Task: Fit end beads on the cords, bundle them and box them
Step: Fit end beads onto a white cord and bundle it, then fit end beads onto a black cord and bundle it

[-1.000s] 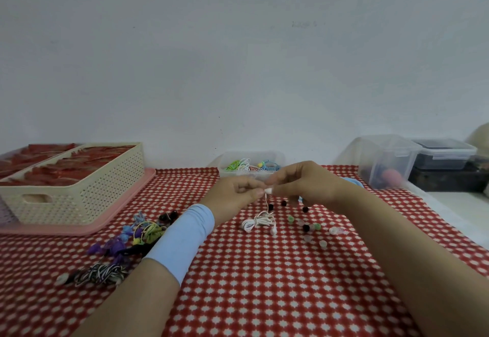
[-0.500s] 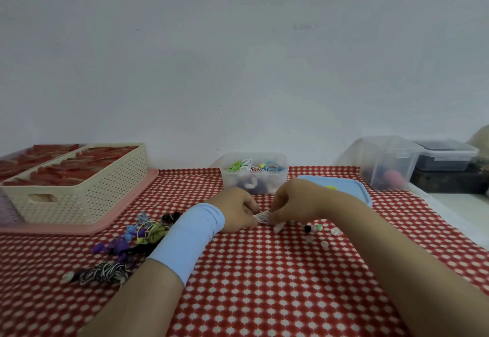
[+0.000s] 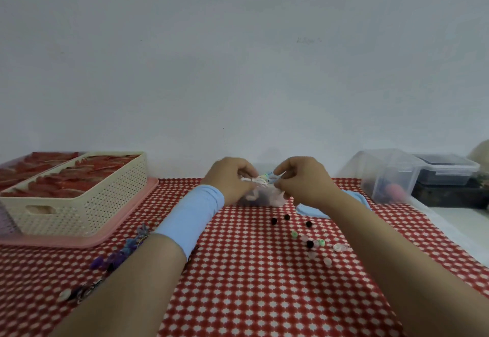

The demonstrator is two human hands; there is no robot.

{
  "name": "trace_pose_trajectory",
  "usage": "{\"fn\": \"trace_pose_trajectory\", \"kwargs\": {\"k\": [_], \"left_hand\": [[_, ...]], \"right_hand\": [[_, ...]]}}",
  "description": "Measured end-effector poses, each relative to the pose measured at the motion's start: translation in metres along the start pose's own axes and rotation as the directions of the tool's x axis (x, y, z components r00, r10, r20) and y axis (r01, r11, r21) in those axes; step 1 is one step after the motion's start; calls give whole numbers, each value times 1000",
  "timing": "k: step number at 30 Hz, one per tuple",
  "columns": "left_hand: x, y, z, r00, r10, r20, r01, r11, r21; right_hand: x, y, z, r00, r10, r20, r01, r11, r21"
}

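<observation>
Both hands were raised side by side over the far middle of the bench (image 3: 251, 297), above a small clear box (image 3: 266, 200). The left hand (image 3: 232, 179), with a pale blue sleeve cuff (image 3: 190, 215) at the wrist, and the right hand (image 3: 304, 182) had their fingers curled inward, and each pinched one end of a single white cord bundle (image 3: 258, 181). The bundle's long axis ran roughly level from left to right between the two sets of fingertips, directly over the box. A blue lid (image 3: 308, 209) lay just right of the box, partly behind the right forearm. Loose beads lay on the checked cloth nearer the camera: four black beads (image 3: 274, 221), two green beads (image 3: 294, 234) and several pale translucent ones (image 3: 338, 247), too blurred to count. Coloured bundles (image 3: 124, 249) lay left of the left forearm. One cream basket (image 3: 79, 204) stood on a pink tray (image 3: 92, 240) at far left, and a clear bin (image 3: 383, 175) and a dark lidded box (image 3: 447, 170) stood at far right.
</observation>
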State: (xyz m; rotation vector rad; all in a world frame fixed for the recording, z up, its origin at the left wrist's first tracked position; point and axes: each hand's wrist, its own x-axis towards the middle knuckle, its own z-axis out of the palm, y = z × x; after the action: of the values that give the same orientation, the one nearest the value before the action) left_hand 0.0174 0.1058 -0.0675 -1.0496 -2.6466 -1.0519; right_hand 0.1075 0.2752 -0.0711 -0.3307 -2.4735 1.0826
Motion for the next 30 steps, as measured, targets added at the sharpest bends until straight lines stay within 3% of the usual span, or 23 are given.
{"fn": "trace_pose_trajectory", "kwargs": {"k": [6, 13, 18, 20, 25, 30], "left_hand": [[48, 1, 10, 998, -55, -43, 56, 998, 27], [51, -6, 31, 984, -70, 162, 49, 990, 129], [43, -13, 17, 974, -63, 216, 29, 987, 158], [36, -14, 11, 972, -46, 229, 5, 984, 177], [10, -18, -15, 990, -36, 138, 24, 996, 86], [-23, -35, -52, 987, -96, 133, 68, 978, 198]], "right_hand": [[53, -1, -8, 996, -69, -53, 58, 978, -200], [74, 14, 11, 982, 24, 186, 69, 877, -475], [74, 17, 12, 950, 120, 289, 79, 801, -594], [70, 12, 9, 951, 102, 293, 97, 799, -594], [46, -24, 7, 973, -143, 182, 211, 870, -446], [14, -70, 40, 918, -164, 362, 281, 912, -299]]}}
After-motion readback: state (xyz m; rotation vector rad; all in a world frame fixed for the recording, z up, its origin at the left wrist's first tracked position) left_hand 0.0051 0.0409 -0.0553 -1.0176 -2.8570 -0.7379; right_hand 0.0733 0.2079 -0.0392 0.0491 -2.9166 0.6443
